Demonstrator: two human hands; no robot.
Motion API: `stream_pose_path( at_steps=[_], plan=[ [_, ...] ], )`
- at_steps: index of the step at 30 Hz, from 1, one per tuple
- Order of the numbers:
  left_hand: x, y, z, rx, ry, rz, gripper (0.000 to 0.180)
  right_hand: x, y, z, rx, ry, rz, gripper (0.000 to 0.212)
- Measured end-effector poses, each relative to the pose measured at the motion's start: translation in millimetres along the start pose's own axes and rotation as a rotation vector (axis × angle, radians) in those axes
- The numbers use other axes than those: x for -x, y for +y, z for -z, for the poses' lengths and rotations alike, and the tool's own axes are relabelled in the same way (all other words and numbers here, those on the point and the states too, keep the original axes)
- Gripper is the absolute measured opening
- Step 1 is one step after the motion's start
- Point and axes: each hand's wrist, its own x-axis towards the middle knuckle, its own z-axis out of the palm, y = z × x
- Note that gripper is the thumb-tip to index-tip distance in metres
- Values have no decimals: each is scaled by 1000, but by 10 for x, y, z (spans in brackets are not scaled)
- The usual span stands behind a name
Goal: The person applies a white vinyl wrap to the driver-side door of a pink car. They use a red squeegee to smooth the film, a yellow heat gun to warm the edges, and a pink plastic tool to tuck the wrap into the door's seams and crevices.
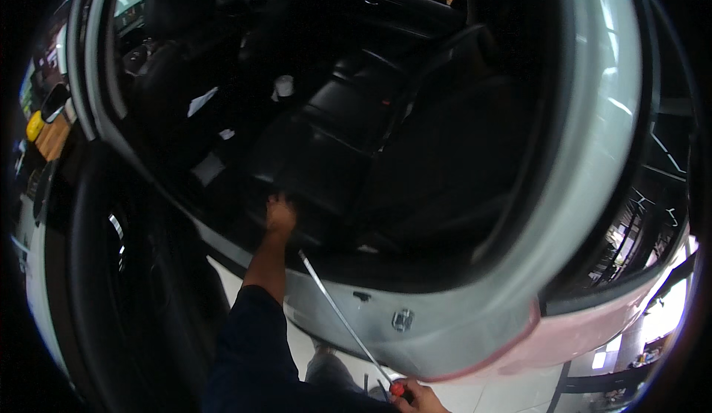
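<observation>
Through a car's open rear doorway, my left hand (pixel 280 214) reaches to the near end of the black rear seat cushion (pixel 297 150). Its fingers look curled at the cushion's edge; what they may hold is lost in the dark. Low in the picture, my right hand (pixel 424 398) is closed around the red handle of a long metal rod (pixel 337 309). The shiny shaft slants up and to the left across the door sill (pixel 326 288). Its far end comes close to my left wrist, and the exact tip is hard to see.
The open door (pixel 122 265) stands on the left. A metal door striker (pixel 403 320) sticks out of the silver body frame, right of the rod. A whitish cup-like object (pixel 283 87) and pale sheets (pixel 208 168) lie inside. At the lower right the body panel (pixel 482 354) looks pinkish.
</observation>
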Motion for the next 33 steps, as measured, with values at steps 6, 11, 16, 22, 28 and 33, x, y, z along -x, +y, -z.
stream_pose_path(
  at_steps=[6,11,16,22,28,33],
  plan=[
    [-684,112,-372,-321,-132,-92,41,-439,-93,-93,52,3,-194,25],
    [-791,-12,-617,-146,-244,4,30,-472,-42,-49,31,13,-207,27],
    [430,-144,-481,426,110,14,23,-459,33,83,-5,-102,-84,30],
    [3284,-684,-89,847,91,385,13,-286,842,330,152,-299,222,31],
    [6016,-781,1237,447,439,408,18,154,1073,538,-63,-552,179,28],
    [7681,-694,2272,391,813,481,17,760,1025,220,-201,-646,128,18]
  ],
)
